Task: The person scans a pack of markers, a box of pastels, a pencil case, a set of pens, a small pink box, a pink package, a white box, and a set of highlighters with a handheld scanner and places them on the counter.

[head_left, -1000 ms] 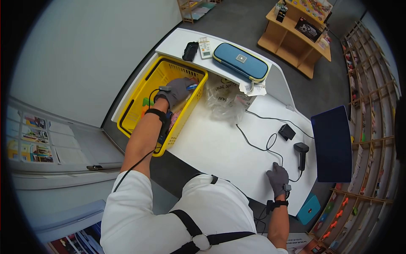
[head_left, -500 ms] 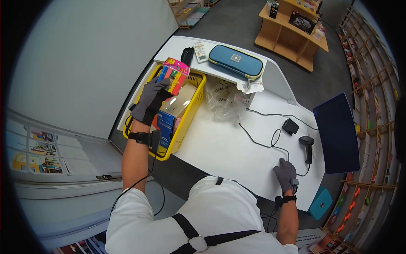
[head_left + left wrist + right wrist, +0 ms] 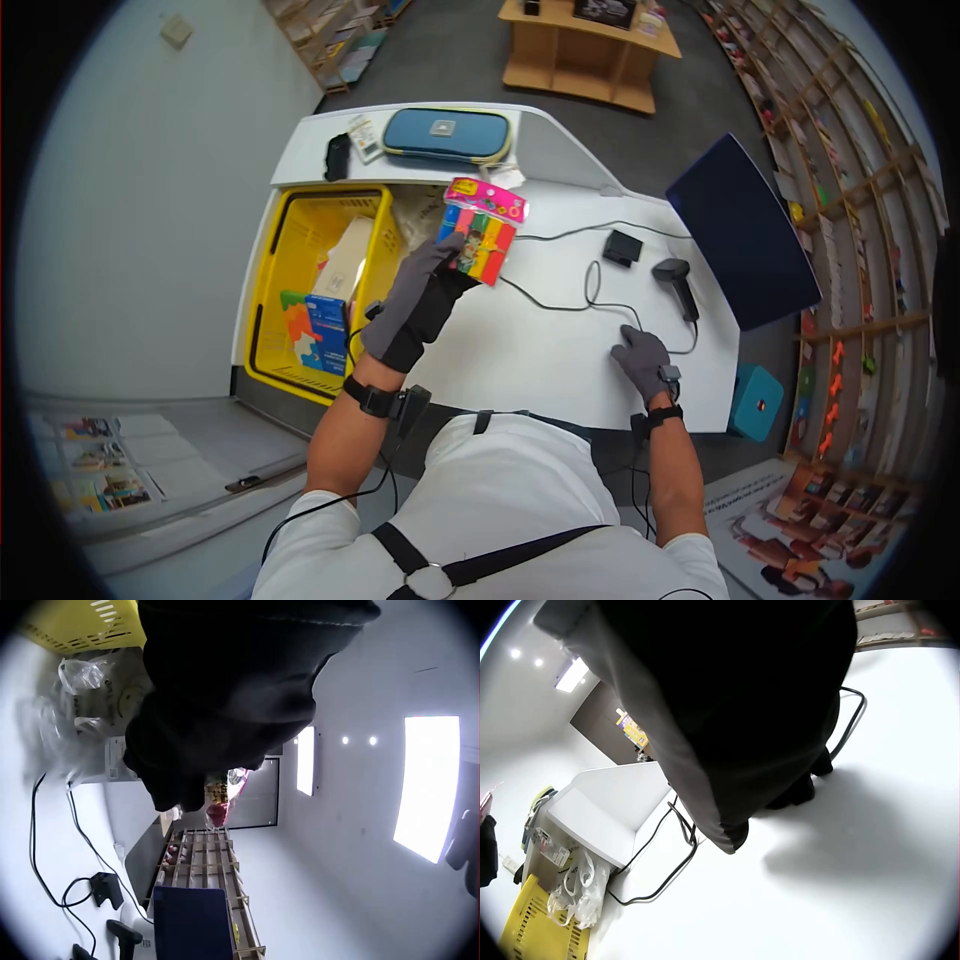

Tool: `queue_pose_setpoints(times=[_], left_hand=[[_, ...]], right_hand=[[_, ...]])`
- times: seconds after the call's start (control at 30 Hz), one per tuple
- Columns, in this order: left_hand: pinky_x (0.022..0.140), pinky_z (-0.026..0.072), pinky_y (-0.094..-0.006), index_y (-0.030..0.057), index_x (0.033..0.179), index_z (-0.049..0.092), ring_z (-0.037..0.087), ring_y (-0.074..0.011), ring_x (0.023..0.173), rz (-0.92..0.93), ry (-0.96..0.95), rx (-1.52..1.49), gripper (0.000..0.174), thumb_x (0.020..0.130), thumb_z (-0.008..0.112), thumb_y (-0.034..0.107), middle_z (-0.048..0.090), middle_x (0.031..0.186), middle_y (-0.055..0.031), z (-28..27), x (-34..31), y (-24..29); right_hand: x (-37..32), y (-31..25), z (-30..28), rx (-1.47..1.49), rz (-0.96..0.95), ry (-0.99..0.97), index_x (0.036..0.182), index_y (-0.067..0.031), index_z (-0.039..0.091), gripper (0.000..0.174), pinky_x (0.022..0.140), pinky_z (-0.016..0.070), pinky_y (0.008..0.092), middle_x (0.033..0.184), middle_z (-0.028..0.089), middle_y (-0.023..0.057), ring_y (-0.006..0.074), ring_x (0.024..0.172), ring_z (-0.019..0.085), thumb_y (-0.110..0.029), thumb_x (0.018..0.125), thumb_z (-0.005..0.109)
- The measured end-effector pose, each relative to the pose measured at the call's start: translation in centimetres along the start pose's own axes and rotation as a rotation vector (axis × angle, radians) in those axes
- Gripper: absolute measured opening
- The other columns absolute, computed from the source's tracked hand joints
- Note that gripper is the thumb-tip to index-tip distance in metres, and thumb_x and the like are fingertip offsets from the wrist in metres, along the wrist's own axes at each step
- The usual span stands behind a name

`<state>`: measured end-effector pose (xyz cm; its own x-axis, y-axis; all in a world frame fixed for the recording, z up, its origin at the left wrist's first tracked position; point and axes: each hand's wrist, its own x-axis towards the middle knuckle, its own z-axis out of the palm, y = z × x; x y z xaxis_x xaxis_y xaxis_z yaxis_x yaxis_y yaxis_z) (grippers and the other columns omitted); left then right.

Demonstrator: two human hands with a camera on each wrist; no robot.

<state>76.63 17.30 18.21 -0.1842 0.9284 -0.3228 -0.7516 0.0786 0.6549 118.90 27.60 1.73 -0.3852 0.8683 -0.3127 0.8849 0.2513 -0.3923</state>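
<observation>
In the head view my gloved left hand [image 3: 425, 290] holds a clear pack of coloured sticks [image 3: 483, 245] with a pink header card, raised over the white counter [image 3: 540, 340] to the right of the yellow basket [image 3: 270, 260]. Only a small part of that pack [image 3: 219, 802] shows past the dark glove in the left wrist view. My gloved right hand [image 3: 642, 362] rests on the counter with loose fingers, holding nothing, just left of the black barcode scanner [image 3: 677, 288]. Inside the basket lie a blue box [image 3: 328, 325] and a pale flat package [image 3: 345, 265].
A dark monitor [image 3: 745, 235] stands at the right end. A black cable [image 3: 560, 307] loops over the counter beside a small black box [image 3: 622, 247]. On the raised back ledge are a blue zipped case [image 3: 445, 135], a remote control [image 3: 365, 140] and a black object [image 3: 338, 157]. Plastic bags [image 3: 585, 889] hang near the basket.
My left hand has come up out of the basket with the pack and carried it right, over the counter. The right hand stays on the counter. The head view has turned.
</observation>
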Motion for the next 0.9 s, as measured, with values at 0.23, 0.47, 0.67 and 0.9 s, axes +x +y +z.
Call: queue_pose_setpoints(times=[0.23,0.47,0.67,0.9], left_hand=[[0.111,0.0579,-0.0452,-0.0013,0.145,0.055,0.067,-0.0318,0.128,-0.193,-0.019,-0.104,0.048,0.108,0.069,0.027,0.064,0.141,-0.0206,0.6,0.0,-5.4],[0.109,0.0591,-0.0421,0.0001,0.141,0.057,0.069,-0.0312,0.120,-0.136,-0.054,0.161,0.041,0.109,0.067,0.024,0.067,0.132,-0.0193,0.2,-1.0,-7.5],[0.106,0.0603,-0.0399,0.0010,0.136,0.058,0.070,-0.0271,0.116,0.058,-0.108,0.840,0.033,0.109,0.066,0.017,0.069,0.128,-0.0180,-0.5,-1.6,-7.5],[0.104,0.0593,-0.0328,0.0010,0.135,0.059,0.070,-0.0181,0.111,0.032,-0.080,0.673,0.028,0.108,0.065,0.006,0.071,0.126,-0.0113,-1.8,-1.7,-7.9]], right_hand=[[-0.7,-0.2,-0.9,-0.016,0.050,-0.095,0.146,-0.0098,0.068,0.063,0.109,0.0545,0.0471,0.133,0.075,0.0198,0.0387,0.122,0.070,-0.043,0.092,0.069],[0.1,0.7,-4.7,0.194,0.158,0.062,0.149,-0.0096,0.066,0.065,0.103,0.0555,0.0463,0.126,0.077,0.0201,0.0359,0.117,0.073,-0.038,0.091,0.071],[5.0,5.2,-4.7,-0.007,0.084,0.596,0.151,-0.0109,0.062,0.067,0.103,0.0563,0.0474,0.129,0.076,0.0202,0.0393,0.119,0.072,-0.037,0.091,0.072],[7.1,7.7,-4.2,-0.036,0.190,0.536,0.152,-0.0087,0.058,0.068,0.096,0.0567,0.0526,0.120,0.077,0.0238,0.0433,0.114,0.072,-0.035,0.090,0.071]])
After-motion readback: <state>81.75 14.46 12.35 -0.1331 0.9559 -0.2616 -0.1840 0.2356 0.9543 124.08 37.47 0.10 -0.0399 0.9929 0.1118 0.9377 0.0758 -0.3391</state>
